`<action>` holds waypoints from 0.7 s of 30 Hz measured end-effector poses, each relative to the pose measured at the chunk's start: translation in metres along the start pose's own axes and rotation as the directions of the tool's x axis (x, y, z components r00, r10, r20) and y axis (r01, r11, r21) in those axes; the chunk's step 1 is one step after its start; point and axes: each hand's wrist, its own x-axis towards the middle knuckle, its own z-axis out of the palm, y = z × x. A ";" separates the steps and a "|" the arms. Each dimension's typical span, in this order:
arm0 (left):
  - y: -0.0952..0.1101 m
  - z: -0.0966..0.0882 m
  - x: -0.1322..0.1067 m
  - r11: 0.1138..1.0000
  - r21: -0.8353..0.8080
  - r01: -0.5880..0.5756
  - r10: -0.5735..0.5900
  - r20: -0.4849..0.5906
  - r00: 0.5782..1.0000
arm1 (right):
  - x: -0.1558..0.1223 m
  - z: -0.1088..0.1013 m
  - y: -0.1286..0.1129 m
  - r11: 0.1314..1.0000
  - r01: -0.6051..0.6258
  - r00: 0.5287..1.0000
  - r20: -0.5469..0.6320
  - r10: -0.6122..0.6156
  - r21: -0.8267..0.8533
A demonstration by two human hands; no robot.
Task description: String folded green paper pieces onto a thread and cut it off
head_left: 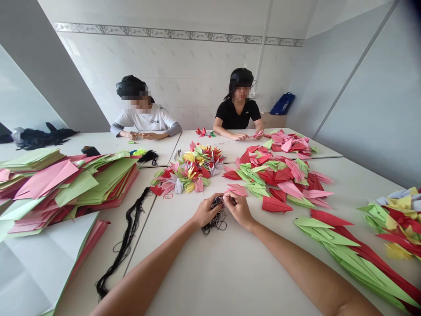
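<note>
Item: L hand (pixel 205 212) curled round tangled black thread bundle (pixel 216 218); R hand (pixel 239 209) pinching same bundle. Loose red-green folded paper pile (pixel 272 184) just fwd of R hand; long black thread hank (pixel 126 232) well left of L hand.

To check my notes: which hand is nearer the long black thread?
Left hand: nearer, apart from the long black thread, to its right in view. Right hand: farther, past the left hand.

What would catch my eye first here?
A bright heap of folded paper cranes sits in the middle of the white table. Left of it lies a thick stack of pink, red and green paper; in front, the left hand and right hand hold a tangle of black thread.
</note>
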 end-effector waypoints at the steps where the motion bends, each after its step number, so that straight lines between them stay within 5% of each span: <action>1: 0.000 -0.001 0.000 1.000 -0.008 0.006 -0.006 -0.002 1.000 | 0.000 0.000 0.001 1.000 -0.011 1.000 -0.019 0.012 0.019; 13: 0.002 -0.004 0.001 0.995 -0.068 0.068 -0.069 -0.016 0.997 | 0.013 -0.014 -0.002 0.935 -0.069 0.925 -0.329 0.190 0.347; 21: -0.003 -0.003 0.001 0.996 -0.043 0.072 -0.073 -0.019 0.997 | 0.054 -0.090 -0.057 0.849 0.116 0.766 -0.590 0.253 0.515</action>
